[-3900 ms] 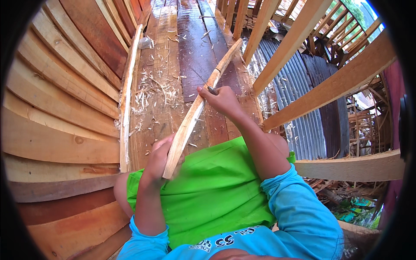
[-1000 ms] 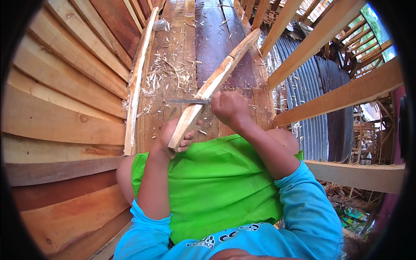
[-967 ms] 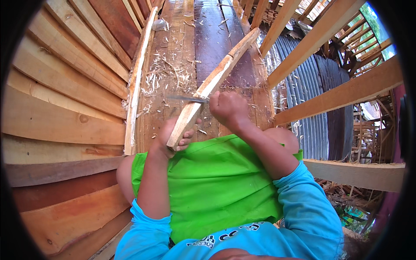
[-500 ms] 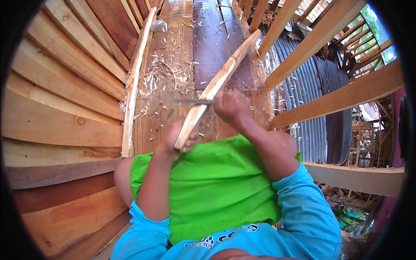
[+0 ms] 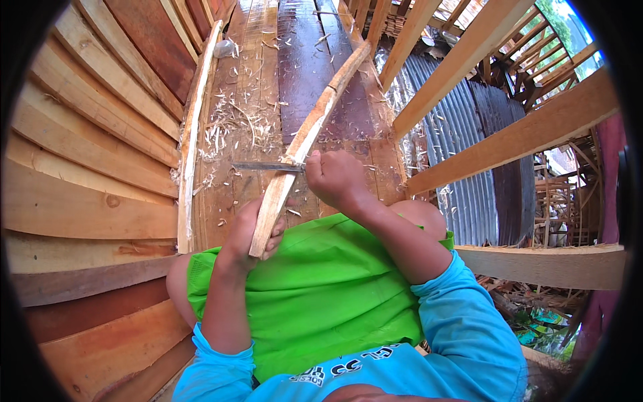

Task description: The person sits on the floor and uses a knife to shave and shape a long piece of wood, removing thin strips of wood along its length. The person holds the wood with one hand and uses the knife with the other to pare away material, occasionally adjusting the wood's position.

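Observation:
A long, partly peeled wooden stick [image 5: 305,139] slants from my lap up and to the right, pale where the surface is cut and browner toward its far end. Around its near end my left hand [image 5: 246,234] is closed, fingers wrapped under the wood. My right hand [image 5: 336,179] is a fist to the right of the stick, gripping a knife whose handle is hidden by the fingers. Across the stick lies the knife's thin grey blade [image 5: 258,166], pointing left, with a small curl of wood beside it.
Wood shavings [image 5: 224,130] litter the plank floor [image 5: 251,80]. At left, a long pale strip of wood [image 5: 194,144] lies along the plank wall [image 5: 94,161]. To the right stand wooden rails [image 5: 516,141], with corrugated metal sheets [image 5: 462,161] beyond. A small clear object [image 5: 224,48] sits far left.
The blade has moved along the stick toward my left hand, and my right hand has come nearer to me. The whole scene has shifted slightly left in view.

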